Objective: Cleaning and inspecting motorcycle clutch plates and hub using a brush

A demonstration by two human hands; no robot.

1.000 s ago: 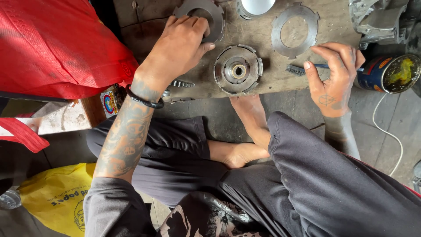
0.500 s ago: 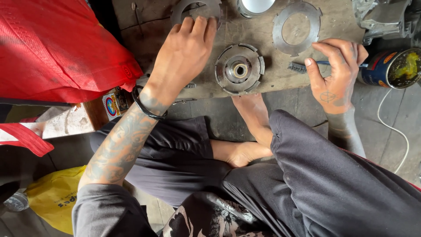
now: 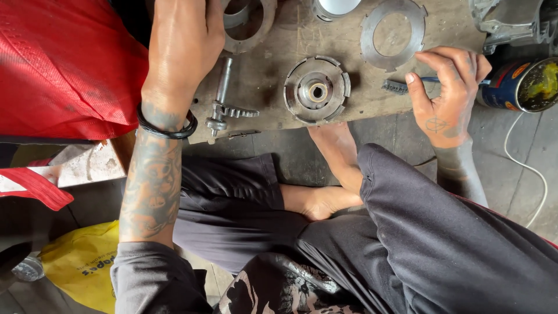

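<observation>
My left hand [image 3: 185,40] reaches to the far edge of a wooden board [image 3: 273,119]; its fingers run out of the top of the view beside a grey metal ring housing [image 3: 256,23]. Just right of my wrist lies a steel shaft with a toothed gear [image 3: 224,102]. A round slotted metal hub [image 3: 317,90] sits mid-board. My right hand [image 3: 447,96] is curled around a small blue-handled tool with a dark head [image 3: 395,87] that rests on the board. A flat metal ring plate [image 3: 392,32] lies beyond it.
A tin can with yellow-green grease [image 3: 520,84] stands right of my right hand, a white cable [image 3: 526,166] below it. Red fabric [image 3: 64,64] fills the left side, a yellow bag [image 3: 75,267] lies lower left. My crossed legs and bare foot [image 3: 325,192] sit against the board.
My left hand has moved farther up the board, so its fingers left the view and the geared shaft is uncovered. My right hand has kept its hold on the small tool.
</observation>
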